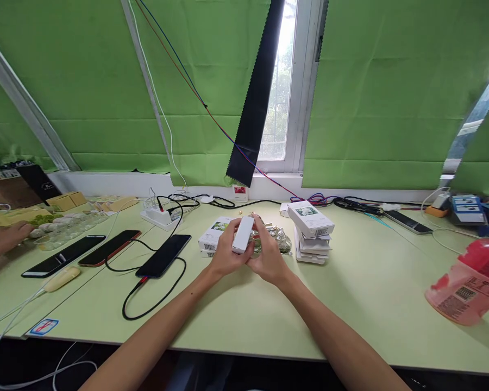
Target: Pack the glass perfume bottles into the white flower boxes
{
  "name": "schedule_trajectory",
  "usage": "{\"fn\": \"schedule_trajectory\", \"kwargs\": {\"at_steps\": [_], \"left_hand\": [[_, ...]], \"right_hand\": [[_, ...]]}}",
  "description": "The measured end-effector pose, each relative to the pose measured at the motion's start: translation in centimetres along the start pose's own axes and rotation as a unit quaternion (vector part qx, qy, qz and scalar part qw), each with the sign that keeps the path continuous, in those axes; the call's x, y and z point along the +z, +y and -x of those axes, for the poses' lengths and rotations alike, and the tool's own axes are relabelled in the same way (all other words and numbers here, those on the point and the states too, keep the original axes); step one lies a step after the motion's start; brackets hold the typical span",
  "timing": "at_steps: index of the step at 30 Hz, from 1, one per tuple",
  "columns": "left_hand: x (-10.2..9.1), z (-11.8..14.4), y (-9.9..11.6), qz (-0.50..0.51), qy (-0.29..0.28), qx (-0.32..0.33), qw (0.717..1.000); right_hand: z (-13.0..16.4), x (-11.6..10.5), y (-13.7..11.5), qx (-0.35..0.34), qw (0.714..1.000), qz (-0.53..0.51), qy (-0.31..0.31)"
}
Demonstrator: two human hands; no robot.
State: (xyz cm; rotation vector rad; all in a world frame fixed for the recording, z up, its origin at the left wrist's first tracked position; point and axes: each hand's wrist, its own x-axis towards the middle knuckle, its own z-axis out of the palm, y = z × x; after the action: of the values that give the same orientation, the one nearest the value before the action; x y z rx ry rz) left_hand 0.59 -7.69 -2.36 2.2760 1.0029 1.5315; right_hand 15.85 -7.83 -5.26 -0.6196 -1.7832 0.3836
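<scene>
Held between both hands over the middle of the table is a small white box (243, 235), its narrow side facing me. My left hand (226, 253) wraps its left side, thumb along the lower edge. My right hand (268, 254) has its fingers closed about the far right of the same box. Behind the hands lies a heap of shiny, clear-wrapped pieces (283, 240), partly covered by my fingers. Left of them rests a printed white box (212, 233). To the right, another printed white box (311, 217) tops a stack of flattened white cartons (311, 250).
Phones, one a black phone (164, 256) on a cable, lie at left near a power strip (160, 216). Another person's hand (8, 238) reaches in at far left beside clear trays (71, 231). A pink canister (468, 285) stands at right, a phone (407, 221) behind it.
</scene>
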Motion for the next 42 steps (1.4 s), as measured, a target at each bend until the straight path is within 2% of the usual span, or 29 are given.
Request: {"fn": "schedule_trajectory", "kwargs": {"at_steps": [8,11,13,15,17,20,23,27,33,39,42], "left_hand": [[-0.2,0.0,-0.1,0.037,0.035,-0.024,0.998],[-0.3,0.0,-0.3,0.063,0.056,-0.066,0.994],[-0.3,0.1,-0.6,0.101,0.087,-0.121,0.984],[-0.2,0.0,-1.0,0.163,0.128,-0.187,0.960],[-0.2,-0.3,-1.3,0.234,0.175,-0.241,0.925],[-0.3,-0.8,-1.4,0.320,0.232,-0.284,0.873],[-0.5,-1.3,-1.0,0.370,0.240,-0.319,0.839],[-0.6,-1.5,-0.2,0.403,0.233,-0.344,0.816],[-0.5,-1.3,-0.3,0.392,0.232,-0.342,0.822],[-0.2,-0.9,-0.7,0.364,0.227,-0.313,0.847],[0.0,-0.5,-0.8,0.326,0.217,-0.288,0.874]], "right_hand": [[0.2,0.0,-0.5,-0.009,1.000,0.007,-0.018],[0.2,0.0,-0.8,-0.006,1.000,0.018,-0.018],[0.2,0.0,-0.9,-0.003,1.000,0.025,-0.016],[0.2,0.1,-0.8,-0.002,0.999,0.035,-0.014],[0.2,0.2,-0.7,0.005,0.999,0.045,-0.013],[0.3,0.4,-0.4,0.023,0.999,0.045,-0.015],[0.3,0.5,-0.2,0.040,0.999,0.028,-0.018],[0.3,0.5,-0.1,0.051,0.999,0.012,-0.015],[0.3,0.6,-0.1,0.048,0.999,0.012,-0.008],[0.3,0.7,0.0,0.033,0.999,0.028,0.008],[0.3,0.6,0.0,0.033,0.999,0.029,0.016]]}}
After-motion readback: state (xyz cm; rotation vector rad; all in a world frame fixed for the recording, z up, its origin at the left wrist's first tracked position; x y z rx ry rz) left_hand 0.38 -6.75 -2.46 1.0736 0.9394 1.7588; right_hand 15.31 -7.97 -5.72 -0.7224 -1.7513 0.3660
